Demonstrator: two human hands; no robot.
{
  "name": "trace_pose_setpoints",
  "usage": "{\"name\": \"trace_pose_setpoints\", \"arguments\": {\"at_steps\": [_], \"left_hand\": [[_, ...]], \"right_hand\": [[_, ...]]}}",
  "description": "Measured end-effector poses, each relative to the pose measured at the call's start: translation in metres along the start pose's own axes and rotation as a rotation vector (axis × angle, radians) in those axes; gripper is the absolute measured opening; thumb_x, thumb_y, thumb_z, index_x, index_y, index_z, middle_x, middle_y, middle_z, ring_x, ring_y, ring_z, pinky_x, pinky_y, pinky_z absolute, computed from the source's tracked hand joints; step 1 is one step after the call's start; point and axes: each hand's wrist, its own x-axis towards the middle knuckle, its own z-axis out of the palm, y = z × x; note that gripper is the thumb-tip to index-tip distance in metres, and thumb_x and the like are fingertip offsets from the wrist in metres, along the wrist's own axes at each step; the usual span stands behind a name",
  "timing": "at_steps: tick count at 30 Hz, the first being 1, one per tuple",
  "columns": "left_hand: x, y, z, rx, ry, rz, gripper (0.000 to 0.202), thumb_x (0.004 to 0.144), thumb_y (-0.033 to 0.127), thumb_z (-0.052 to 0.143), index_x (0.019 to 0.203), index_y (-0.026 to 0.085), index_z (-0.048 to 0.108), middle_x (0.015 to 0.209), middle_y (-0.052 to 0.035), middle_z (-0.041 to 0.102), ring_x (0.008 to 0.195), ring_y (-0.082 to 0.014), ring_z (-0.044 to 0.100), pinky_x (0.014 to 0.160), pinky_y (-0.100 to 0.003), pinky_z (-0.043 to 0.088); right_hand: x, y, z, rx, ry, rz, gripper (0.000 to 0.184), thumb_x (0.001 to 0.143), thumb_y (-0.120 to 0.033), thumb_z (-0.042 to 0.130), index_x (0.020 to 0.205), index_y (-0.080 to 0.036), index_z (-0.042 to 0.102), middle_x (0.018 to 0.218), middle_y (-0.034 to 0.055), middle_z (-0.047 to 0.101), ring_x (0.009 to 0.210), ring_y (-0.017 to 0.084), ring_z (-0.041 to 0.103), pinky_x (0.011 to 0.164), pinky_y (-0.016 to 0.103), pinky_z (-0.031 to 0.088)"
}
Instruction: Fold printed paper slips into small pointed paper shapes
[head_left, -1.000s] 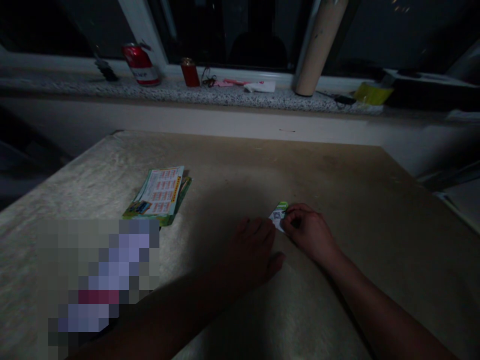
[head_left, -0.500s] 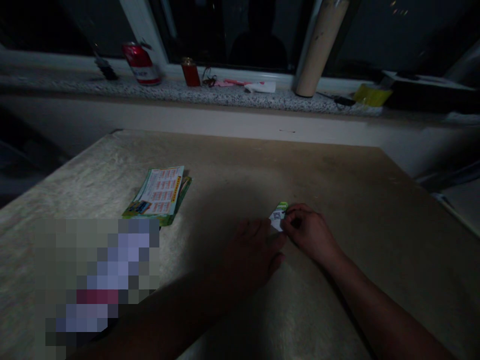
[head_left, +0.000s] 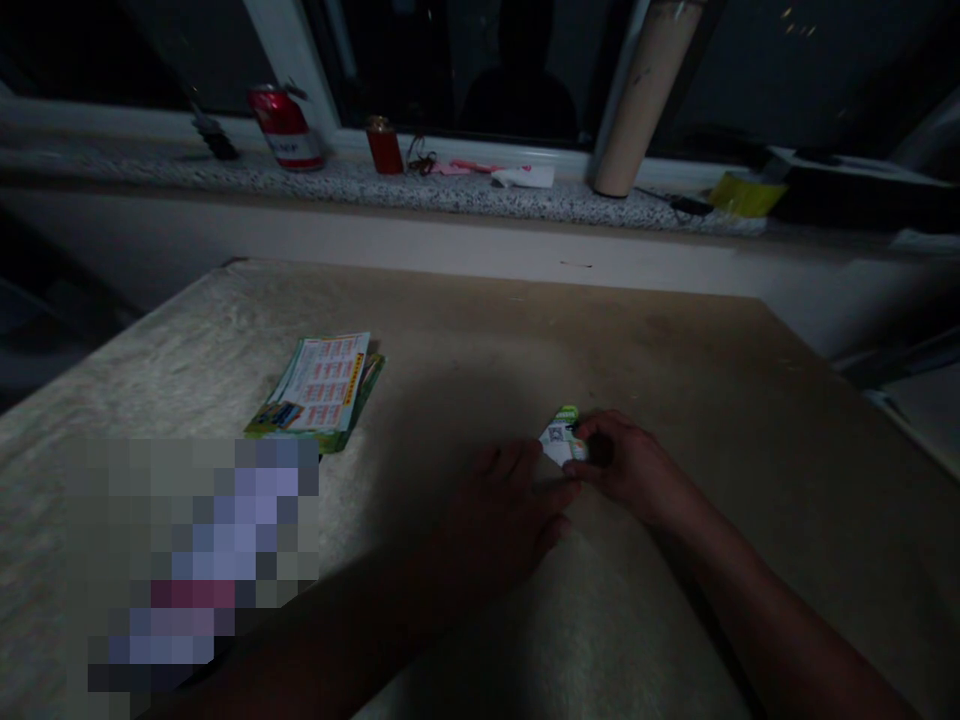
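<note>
A small folded paper (head_left: 556,450), white and green with a QR code, lies on the table in front of me. My left hand (head_left: 504,510) rests palm down with its fingers stretched out, fingertips at the paper's left and near edge. At the paper's right side, my right hand (head_left: 626,462) has its thumb and forefinger bent round the edge, gripping it. The undersides of both hands are hidden, and the light is dim. To the left is a stack of printed leaflets (head_left: 319,385) in similar green and white.
A blurred-out bluish item (head_left: 232,540) lies at the table's left front. Along the granite windowsill (head_left: 450,195) stand a red can (head_left: 289,130), a red lighter (head_left: 385,148), a cardboard tube (head_left: 641,105), crumpled paper (head_left: 525,177) and a yellow piece (head_left: 748,195).
My right thumb and forefinger have spread from a close pinch to a wider hold on the paper's right side. More of the paper shows. My left hand stays nearly where it was.
</note>
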Motion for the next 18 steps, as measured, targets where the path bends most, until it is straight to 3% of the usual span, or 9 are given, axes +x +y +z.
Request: {"name": "trace_pose_setpoints", "arguments": {"at_steps": [7,11,15,18], "left_hand": [[-0.002,-0.007,-0.010,-0.113,-0.022,-0.022,0.043,0.094,0.045,0.056,0.133,0.026,0.055,0.139,-0.0105,0.052,0.127,-0.0305,0.047,0.106,-0.051,0.036],[0.001,-0.009,-0.005,-0.117,-0.001,-0.045,0.055,0.092,0.048,0.059,0.138,0.019,0.049,0.136,-0.0120,0.055,0.124,-0.0308,0.049,0.106,-0.050,0.037],[0.006,-0.009,0.003,-0.091,0.021,-0.047,0.062,0.093,0.053,0.055,0.143,0.017,0.045,0.138,-0.0138,0.054,0.124,-0.0330,0.048,0.106,-0.053,0.036],[0.009,-0.009,0.004,-0.079,0.018,-0.043,0.061,0.093,0.055,0.054,0.140,0.017,0.048,0.138,-0.0149,0.054,0.123,-0.0343,0.048,0.105,-0.054,0.037]], "right_hand": [[-0.006,0.006,-0.011,-0.011,-0.069,0.060,0.043,0.067,-0.030,0.083,0.105,-0.024,0.065,0.113,0.0054,0.066,0.102,0.026,0.064,0.085,0.038,0.049],[-0.009,0.017,-0.019,0.071,-0.066,0.037,0.046,0.065,-0.030,0.084,0.105,-0.023,0.064,0.112,0.0062,0.067,0.099,0.026,0.065,0.084,0.038,0.051],[-0.007,0.025,-0.020,0.148,0.031,0.021,0.042,0.078,-0.039,0.076,0.114,-0.023,0.063,0.105,0.0078,0.070,0.088,0.024,0.067,0.077,0.039,0.054],[-0.003,0.023,-0.013,0.167,0.120,-0.001,0.043,0.085,-0.045,0.070,0.122,-0.023,0.062,0.111,0.0104,0.071,0.094,0.026,0.068,0.083,0.042,0.055]]}}
